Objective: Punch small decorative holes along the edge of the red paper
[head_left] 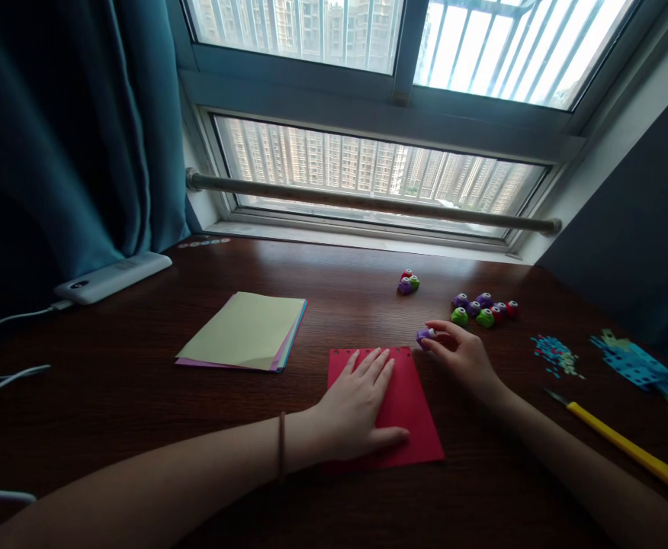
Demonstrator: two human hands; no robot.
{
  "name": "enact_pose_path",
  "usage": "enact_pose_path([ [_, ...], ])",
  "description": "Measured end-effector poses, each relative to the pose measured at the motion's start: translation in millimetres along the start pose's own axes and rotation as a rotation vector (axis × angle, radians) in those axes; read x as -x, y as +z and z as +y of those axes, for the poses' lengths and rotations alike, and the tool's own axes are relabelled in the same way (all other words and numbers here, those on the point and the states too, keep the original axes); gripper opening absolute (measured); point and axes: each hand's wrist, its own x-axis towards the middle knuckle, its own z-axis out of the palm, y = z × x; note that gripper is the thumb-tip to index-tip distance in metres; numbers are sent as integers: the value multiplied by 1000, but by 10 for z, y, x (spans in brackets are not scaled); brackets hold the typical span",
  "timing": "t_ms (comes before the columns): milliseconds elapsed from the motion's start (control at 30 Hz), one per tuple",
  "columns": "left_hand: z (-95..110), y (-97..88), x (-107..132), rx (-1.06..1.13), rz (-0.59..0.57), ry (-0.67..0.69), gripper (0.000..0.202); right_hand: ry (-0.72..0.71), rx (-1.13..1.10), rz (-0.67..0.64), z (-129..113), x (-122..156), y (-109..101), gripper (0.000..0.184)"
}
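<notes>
A red sheet of paper (406,412) lies in front of me, with a row of small marks or holes along its top edge. My left hand (362,408) rests flat on it, fingers stretched out and holding nothing. Just beyond the sheet's upper right corner, my right hand (463,358) pinches a small purple craft punch (424,336) with a whitish part on top. Behind that hand sits a cluster of similar punches (484,318) in purple, green and red. A smaller group of punches (407,282) stands farther back.
A stack of coloured paper (248,332) lies to the left. At right are tiny paper bits (557,355), perforated blue paper scraps (643,366) and a yellow-handled craft knife (625,442), blade exposed. A white power bank (120,276) with a cable sits by the curtain (133,137).
</notes>
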Motion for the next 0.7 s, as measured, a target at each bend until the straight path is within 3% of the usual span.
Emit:
enact_pose_path([
  [167,25,-51,-42,-29,-34,-41,84,34,145,-16,53,135,-92,30],
  [367,24,-62,-60,-52,-58,-41,82,-4,124,-62,44,156,-50,35],
  [700,32,-43,-59,-43,-46,-48,83,-22,107,-81,-12,222,1,28],
])
